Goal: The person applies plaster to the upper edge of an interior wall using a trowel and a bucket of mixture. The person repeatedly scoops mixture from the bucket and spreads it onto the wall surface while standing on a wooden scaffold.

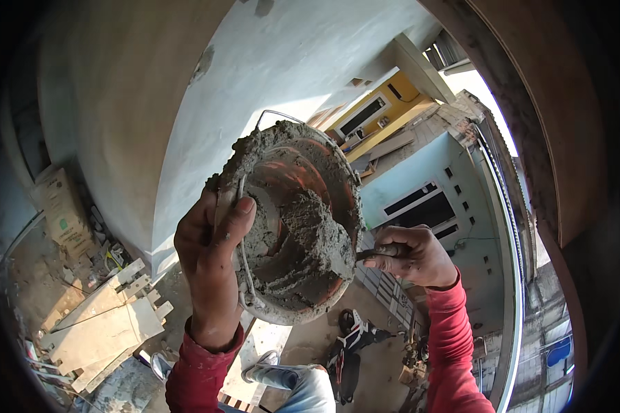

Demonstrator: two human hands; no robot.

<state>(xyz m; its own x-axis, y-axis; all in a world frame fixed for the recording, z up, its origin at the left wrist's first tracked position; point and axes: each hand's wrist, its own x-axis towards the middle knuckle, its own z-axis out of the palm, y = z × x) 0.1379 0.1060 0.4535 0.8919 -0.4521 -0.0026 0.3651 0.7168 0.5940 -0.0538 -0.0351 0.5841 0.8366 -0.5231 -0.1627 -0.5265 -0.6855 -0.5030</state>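
An orange bucket [293,168], its rim and walls caked with grey mortar, is held up in front of me and tilted so its inside shows. My left hand [217,237] is closed on its left rim, thumb over the wire handle [243,241]. At the bucket's right edge, my right hand [417,256] is wrapped round the handle of a trowel [386,252]. The trowel's blade is hidden by the bucket's edge and the wet mortar [313,230], which is heaped on the right side of the bucket.
A pale plastered wall [255,69] rises ahead. Far below are my legs in jeans [300,385], a parked motorcycle [351,347] and wooden boards [114,330]. A carton [65,213] stands at the left. A light blue house wall [420,172] is at the right.
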